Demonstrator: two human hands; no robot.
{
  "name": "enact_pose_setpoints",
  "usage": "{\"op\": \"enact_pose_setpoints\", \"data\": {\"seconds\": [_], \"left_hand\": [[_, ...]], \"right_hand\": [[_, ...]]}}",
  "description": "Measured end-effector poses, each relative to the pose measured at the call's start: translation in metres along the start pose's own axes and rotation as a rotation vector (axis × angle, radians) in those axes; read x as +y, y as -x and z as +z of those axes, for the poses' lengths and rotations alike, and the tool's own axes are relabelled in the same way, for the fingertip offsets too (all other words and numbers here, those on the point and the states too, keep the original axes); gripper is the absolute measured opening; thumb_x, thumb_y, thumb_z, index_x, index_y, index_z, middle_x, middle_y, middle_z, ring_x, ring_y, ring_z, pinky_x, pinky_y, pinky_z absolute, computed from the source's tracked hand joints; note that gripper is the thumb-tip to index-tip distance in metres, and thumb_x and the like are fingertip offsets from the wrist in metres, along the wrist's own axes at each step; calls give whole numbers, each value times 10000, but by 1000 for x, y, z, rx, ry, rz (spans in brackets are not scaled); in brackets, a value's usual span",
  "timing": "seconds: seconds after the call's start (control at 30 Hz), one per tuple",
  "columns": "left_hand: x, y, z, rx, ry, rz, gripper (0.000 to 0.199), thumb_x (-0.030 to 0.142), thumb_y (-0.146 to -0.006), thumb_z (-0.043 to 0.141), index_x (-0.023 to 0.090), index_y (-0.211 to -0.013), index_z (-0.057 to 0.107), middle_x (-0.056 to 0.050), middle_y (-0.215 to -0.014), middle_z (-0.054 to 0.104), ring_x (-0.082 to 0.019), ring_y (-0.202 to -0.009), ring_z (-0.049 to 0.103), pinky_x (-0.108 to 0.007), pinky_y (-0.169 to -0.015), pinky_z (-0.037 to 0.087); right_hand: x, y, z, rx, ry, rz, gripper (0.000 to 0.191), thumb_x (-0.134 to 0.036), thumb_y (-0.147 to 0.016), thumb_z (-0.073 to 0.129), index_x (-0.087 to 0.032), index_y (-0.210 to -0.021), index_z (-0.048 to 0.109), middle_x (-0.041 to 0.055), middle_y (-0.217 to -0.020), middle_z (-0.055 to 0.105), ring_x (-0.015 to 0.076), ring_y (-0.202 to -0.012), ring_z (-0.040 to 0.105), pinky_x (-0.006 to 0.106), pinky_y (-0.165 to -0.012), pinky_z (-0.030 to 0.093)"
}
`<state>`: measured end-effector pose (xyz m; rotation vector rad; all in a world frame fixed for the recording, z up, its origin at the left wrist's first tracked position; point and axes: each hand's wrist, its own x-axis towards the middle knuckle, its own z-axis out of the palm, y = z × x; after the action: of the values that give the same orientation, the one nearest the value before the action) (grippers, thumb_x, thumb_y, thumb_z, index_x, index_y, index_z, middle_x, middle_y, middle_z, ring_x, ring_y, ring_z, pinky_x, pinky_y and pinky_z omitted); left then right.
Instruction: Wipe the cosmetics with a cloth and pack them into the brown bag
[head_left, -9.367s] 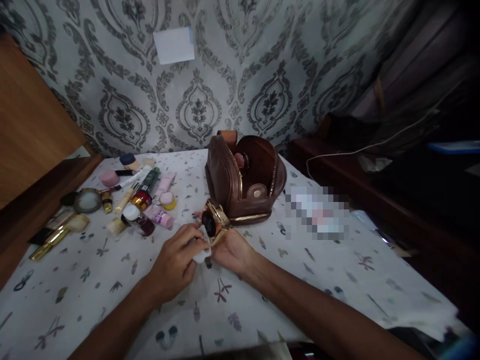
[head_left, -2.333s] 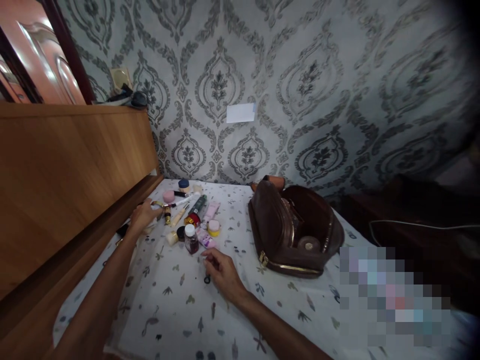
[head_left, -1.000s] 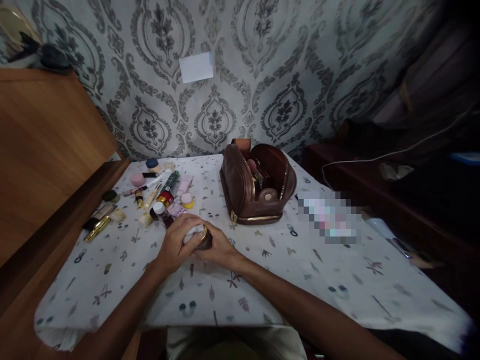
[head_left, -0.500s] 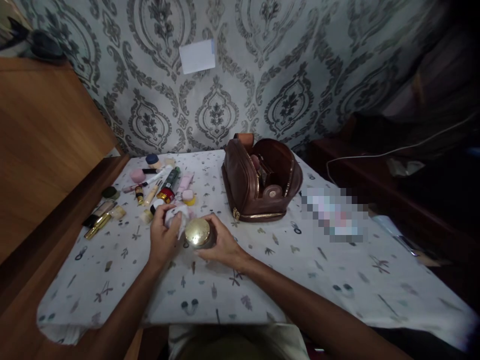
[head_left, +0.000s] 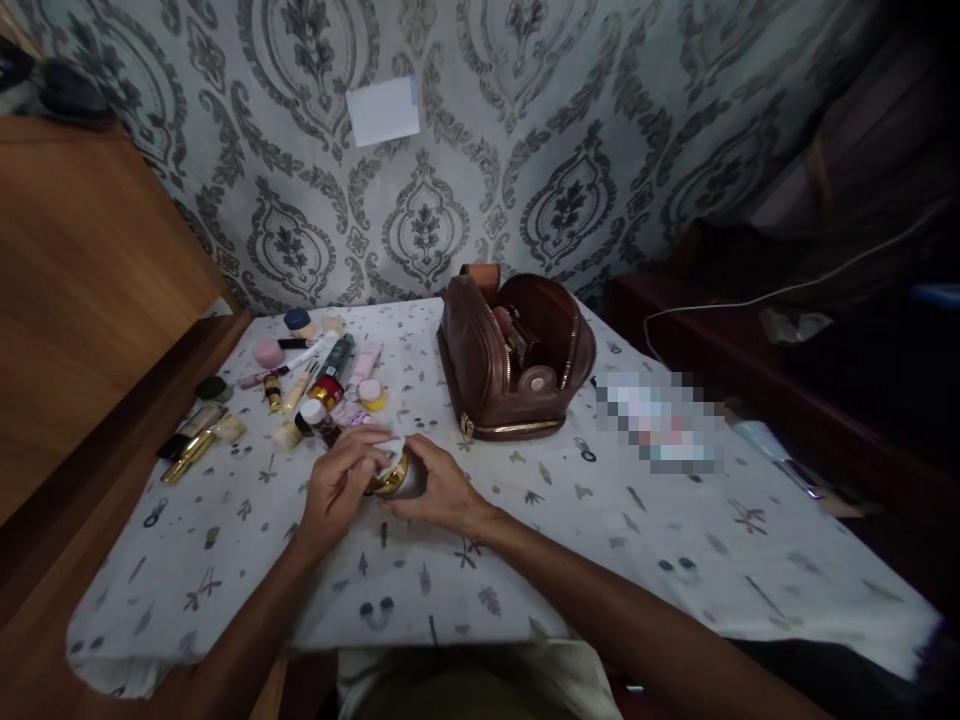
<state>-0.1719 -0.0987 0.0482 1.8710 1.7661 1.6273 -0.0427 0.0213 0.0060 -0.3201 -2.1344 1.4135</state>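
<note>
My right hand (head_left: 442, 488) is wrapped round a jar with a gold lid (head_left: 397, 480), held low over the near part of the table. A white tissue (head_left: 390, 455) is pinched in my left hand (head_left: 341, 480) and lies against the lid, covering part of it. Just behind my left hand stand a small bottle with a white cap (head_left: 313, 412) and a red and gold jar (head_left: 327, 390). The brown leather bag (head_left: 480, 350) sits unzipped to the right of these, with several items inside.
Several cosmetics, among them a green tube (head_left: 340, 352), a pink jar (head_left: 268, 353) and a gold tube (head_left: 187, 458), lie at the table's left. A blurred packet (head_left: 660, 420) and a brush (head_left: 780, 458) lie right. Wooden furniture (head_left: 97, 290) borders the left.
My left hand has moved right and brought the tissue onto the gold lid. The jar has tilted slightly in my right hand. The view has shifted a little.
</note>
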Motion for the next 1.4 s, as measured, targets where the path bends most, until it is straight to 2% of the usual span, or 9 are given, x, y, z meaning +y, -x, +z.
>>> {"op": "enact_pose_setpoints", "data": {"seconds": [0.1, 0.2, 0.33, 0.4, 0.57, 0.8, 1.0, 1.2, 1.4], "left_hand": [[3, 0, -4, -49, 15, 22, 204, 241, -969, 511, 229, -1040, 702, -71, -1087, 738, -219, -1104, 647, -366, -961, 494], [8, -1, -7, -114, -24, 35, 289, 166, -927, 579, 243, -1199, 638, -66, -1104, 740, -199, -1067, 674, -341, -944, 514], [12, -5, -8, -266, -157, 227, 196, 113, -890, 617, 221, -1044, 670, -88, -1125, 731, -226, -1152, 633, -375, -981, 496], [11, -7, -8, -309, -219, 235, 147, 125, -898, 611, 221, -996, 663, -89, -1124, 728, -236, -1189, 601, -389, -994, 483], [6, -9, -5, -344, -255, 24, 126, 221, -954, 526, 218, -1025, 631, -102, -1180, 656, -233, -1150, 576, -384, -996, 456], [3, -12, 2, -248, -266, -355, 246, 387, -967, 462, 213, -806, 522, 34, -714, 532, -152, -667, 528, -278, -654, 412], [-5, -12, 2, -221, -207, -430, 346, 437, -988, 376, 201, -801, 546, 28, -674, 553, -154, -641, 541, -258, -588, 417], [2, -8, -1, -242, -161, -294, 298, 371, -992, 426, 185, -1043, 653, -72, -1000, 683, -211, -946, 624, -340, -875, 485], [3, -1, -10, -312, -137, -136, 282, 285, -975, 497, 218, -1173, 686, -131, -1319, 615, -265, -1251, 562, -424, -1047, 458]], "right_hand": [[2, 0, 1, 7, 67, 6, 480, -326, -579, 840, -203, -972, 593, 2, -919, 598, 197, -842, 557, 317, -770, 470], [1, 1, 2, 3, 115, 10, 437, -313, -596, 821, -205, -943, 579, -6, -895, 576, 184, -809, 547, 309, -747, 464], [1, 3, 3, 7, 166, 7, 385, -282, -625, 793, -207, -923, 562, -1, -893, 561, 187, -814, 552, 316, -754, 471], [2, 3, 3, -6, 202, 6, 388, -276, -638, 782, -202, -950, 564, 13, -923, 562, 203, -858, 566, 335, -785, 479], [4, 3, 4, -8, 290, 29, 514, -256, -649, 788, -194, -1107, 565, 45, -997, 576, 242, -961, 591, 383, -861, 491], [-5, 7, 5, -62, 345, 36, 521, -273, -677, 788, -206, -1144, 566, 57, -1076, 547, 244, -965, 602, 390, -854, 517], [-2, 7, 5, -49, 317, 21, 605, -285, -666, 807, -208, -1209, 551, 61, -1099, 542, 243, -985, 602, 392, -885, 516], [0, 4, 3, -13, 266, 45, 592, -231, -617, 826, -199, -1161, 595, 47, -1039, 568, 235, -958, 599, 377, -866, 504], [6, 0, 2, 28, 220, 77, 604, -252, -562, 854, -200, -1118, 626, 44, -1018, 619, 243, -965, 611, 386, -864, 495]]}}
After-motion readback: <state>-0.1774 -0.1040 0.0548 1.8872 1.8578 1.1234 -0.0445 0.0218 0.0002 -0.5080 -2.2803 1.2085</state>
